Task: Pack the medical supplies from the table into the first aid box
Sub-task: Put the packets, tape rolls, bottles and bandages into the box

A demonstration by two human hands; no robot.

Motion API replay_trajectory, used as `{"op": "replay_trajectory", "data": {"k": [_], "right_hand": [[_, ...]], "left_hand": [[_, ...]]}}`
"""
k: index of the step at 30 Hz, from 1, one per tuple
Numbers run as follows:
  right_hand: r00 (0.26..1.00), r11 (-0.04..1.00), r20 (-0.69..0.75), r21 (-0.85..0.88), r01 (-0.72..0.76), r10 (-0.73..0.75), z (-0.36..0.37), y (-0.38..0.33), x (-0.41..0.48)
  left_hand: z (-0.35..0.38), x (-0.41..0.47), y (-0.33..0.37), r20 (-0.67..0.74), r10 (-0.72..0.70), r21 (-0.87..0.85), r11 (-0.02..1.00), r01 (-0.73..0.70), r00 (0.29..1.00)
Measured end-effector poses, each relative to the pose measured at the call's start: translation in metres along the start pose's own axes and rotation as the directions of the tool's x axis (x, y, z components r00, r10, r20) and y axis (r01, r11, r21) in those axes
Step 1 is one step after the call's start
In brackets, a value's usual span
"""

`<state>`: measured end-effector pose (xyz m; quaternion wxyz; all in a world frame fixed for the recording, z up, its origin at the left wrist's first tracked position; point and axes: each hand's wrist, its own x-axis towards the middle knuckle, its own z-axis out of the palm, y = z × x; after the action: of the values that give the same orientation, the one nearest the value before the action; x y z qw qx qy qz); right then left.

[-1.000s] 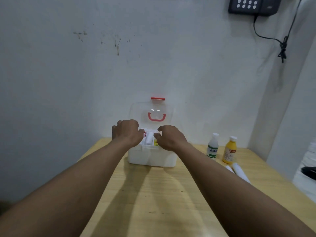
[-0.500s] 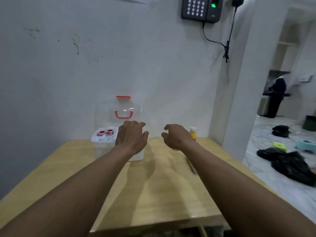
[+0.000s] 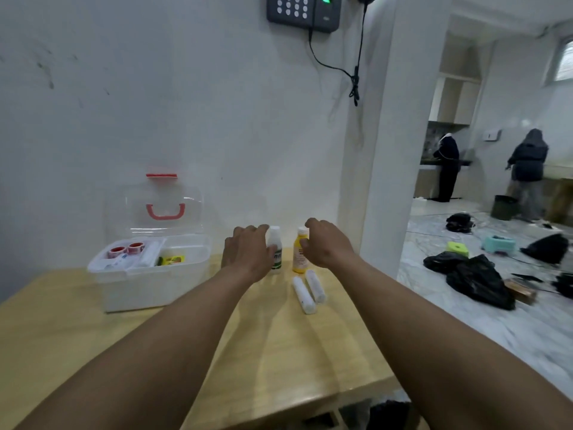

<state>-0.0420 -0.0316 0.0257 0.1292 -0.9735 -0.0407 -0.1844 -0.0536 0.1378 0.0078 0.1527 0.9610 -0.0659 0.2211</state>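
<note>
Left hand cupped open around white bottle; right hand likewise open, thumb touching yellow bottle.

Bottles close between the fingers, open table behind the wrists

The left hand has its fingers curled against the white bottle; the right hand has its fingers at the yellow bottle, the two bottles just beside each other with only a narrow gap. Below the right fingertips two white rolls lie on the table. Left of the left fingers stands the first aid box, lid upright. The wall closes off room beyond the fingertips.
</note>
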Motion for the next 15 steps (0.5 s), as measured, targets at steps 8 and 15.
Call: {"op": "replay_trajectory", "data": {"k": [8,15], "right_hand": [[1.000,0.999,0.023,0.031,0.011,-0.011,0.016,0.015,0.031],[0.999,0.991,0.052,0.132,-0.023,0.016,0.026,0.019,0.047]], "left_hand": [[0.024,0.043,0.009,0.071,-0.082,-0.086,0.992,0.088,0.994],[0.042,0.060,0.001,0.012,-0.203,-0.319,0.927,0.196,0.979]]}}
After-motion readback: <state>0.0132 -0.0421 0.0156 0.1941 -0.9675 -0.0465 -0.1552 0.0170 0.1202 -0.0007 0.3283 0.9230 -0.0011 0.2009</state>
